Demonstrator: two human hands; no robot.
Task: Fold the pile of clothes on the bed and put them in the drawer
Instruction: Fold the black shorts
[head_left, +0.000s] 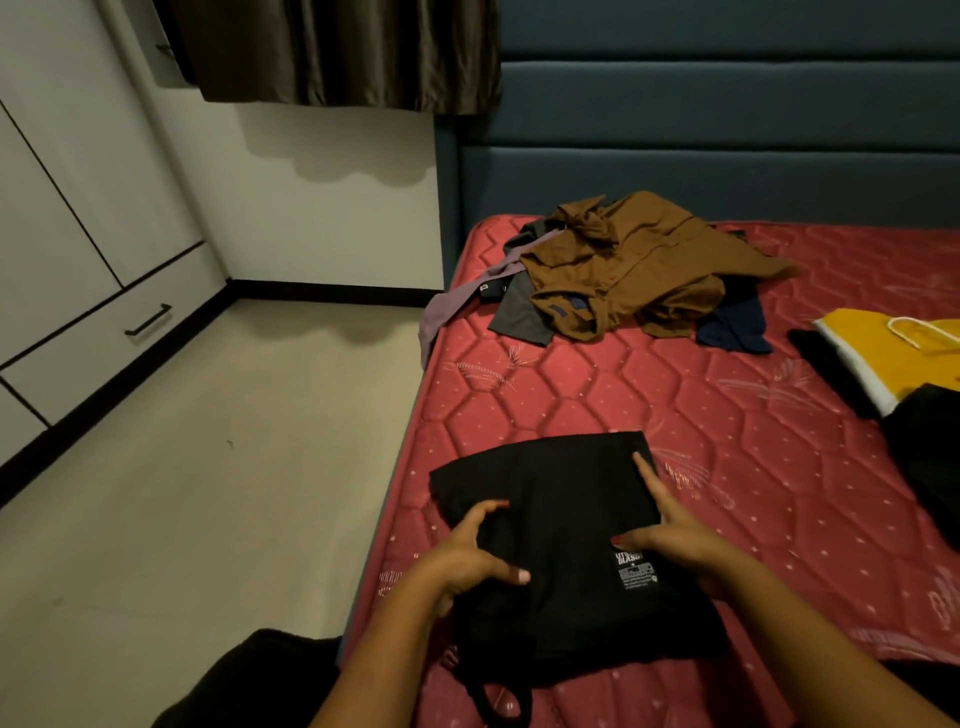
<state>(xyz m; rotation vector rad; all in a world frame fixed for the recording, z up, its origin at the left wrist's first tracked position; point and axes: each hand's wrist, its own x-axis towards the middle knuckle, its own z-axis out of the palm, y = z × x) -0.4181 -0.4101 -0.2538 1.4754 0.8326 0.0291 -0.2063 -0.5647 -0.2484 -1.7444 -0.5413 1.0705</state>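
A folded black garment (561, 519) with a white printed label lies on the red mattress (597, 384) near its front left corner. My left hand (467, 556) grips the garment's left edge, fingers curled and thumb on top. My right hand (670, 530) rests on its right side, index finger straight along the edge and thumb spread over the label. The pile of unfolded clothes (623, 270), topped by a brown shirt, sits farther back near the headboard. The drawer (104, 338), shut, with a dark handle, is in the white wardrobe at the left.
A yellow and white garment (904, 353) and another black piece (930, 457) lie at the bed's right edge. A dark blue padded headboard (727, 156) stands behind. Bare floor (234, 441) runs between the bed and the wardrobe. A brown curtain (337, 52) hangs at the back.
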